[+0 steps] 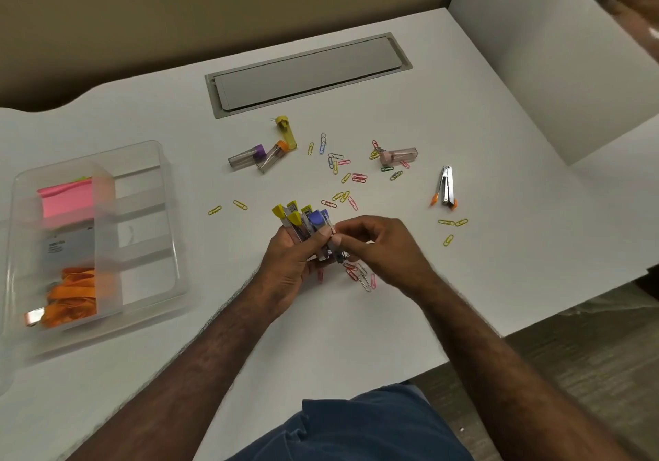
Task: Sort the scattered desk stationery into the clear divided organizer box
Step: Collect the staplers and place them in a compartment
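Note:
My left hand (pixel 290 268) grips a bundle of small clear lead cases (pixel 303 221) with yellow and blue caps, held upright over the desk's middle. My right hand (pixel 378 246) pinches the right side of that bundle with fingers curled. Under both hands lie a few pink and silver paper clips (pixel 362 275). More coloured paper clips (pixel 342 172) are scattered farther back. Three loose cases with purple, orange and yellow caps (pixel 265 152) lie behind them, and a pink-capped case (pixel 397 156) to the right. The clear divided organizer box (pixel 142 232) sits at the left.
The organizer holds pink sticky notes (pixel 66 202), a grey card (pixel 67 246) and an orange lanyard (pixel 73 291) in its left compartments. A small stapler with orange tips (pixel 445 188) lies at the right. A grey cable hatch (pixel 308 74) is set into the desk's back.

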The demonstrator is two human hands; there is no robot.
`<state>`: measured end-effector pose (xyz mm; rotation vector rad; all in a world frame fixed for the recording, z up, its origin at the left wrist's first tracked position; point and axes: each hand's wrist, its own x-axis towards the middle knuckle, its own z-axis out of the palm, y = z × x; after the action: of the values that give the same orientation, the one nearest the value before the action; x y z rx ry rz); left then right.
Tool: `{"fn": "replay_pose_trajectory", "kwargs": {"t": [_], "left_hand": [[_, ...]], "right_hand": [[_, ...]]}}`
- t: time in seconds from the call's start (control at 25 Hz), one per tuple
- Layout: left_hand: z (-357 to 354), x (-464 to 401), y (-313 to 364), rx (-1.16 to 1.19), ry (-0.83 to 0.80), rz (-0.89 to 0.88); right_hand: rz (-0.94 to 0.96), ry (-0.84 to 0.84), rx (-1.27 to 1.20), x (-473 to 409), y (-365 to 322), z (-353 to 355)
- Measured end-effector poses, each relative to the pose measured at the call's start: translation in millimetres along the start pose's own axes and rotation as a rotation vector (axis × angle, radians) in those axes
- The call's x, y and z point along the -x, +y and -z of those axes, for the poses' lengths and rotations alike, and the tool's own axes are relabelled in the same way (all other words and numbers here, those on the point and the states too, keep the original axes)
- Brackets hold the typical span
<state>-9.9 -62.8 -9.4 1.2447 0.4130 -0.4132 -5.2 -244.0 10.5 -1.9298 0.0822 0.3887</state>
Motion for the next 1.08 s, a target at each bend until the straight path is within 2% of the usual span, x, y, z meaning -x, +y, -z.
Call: {"fn": "replay_pose_trajectory", "kwargs": {"t": [0.12,0.24,0.36,0.64,0.92,1.08], "left_hand": [[-1.7,-0.1,-2.2,0.010,0.025,0.018],[-0.5,1.2,-3.0,0.035,0.035,0.029],[1.1,3.7,-4.0,0.035,0.051,0.037],[8.5,16.1,3.6,0.049,0.073,0.023],[28.3,33.4,13.0,0.081,0.095,-0.023],[47.0,45.8,18.4,0.098,0.115,-0.043]], "right_hand": [[-0.062,0.188,-0.025,-10.1,3.7,30.2],[-0.125,0.526,0.144,-29.1,20.8,68.2],[-0.177,0.710,0.323,-48.8,47.4,96.2],[-0.347,0.611,0.487,-66.8,63.9,107.8],[-0.323,0.553,0.479,-58.3,45.5,87.5],[-0.266,0.462,0.339,-50.4,13.3,59.4]]}}
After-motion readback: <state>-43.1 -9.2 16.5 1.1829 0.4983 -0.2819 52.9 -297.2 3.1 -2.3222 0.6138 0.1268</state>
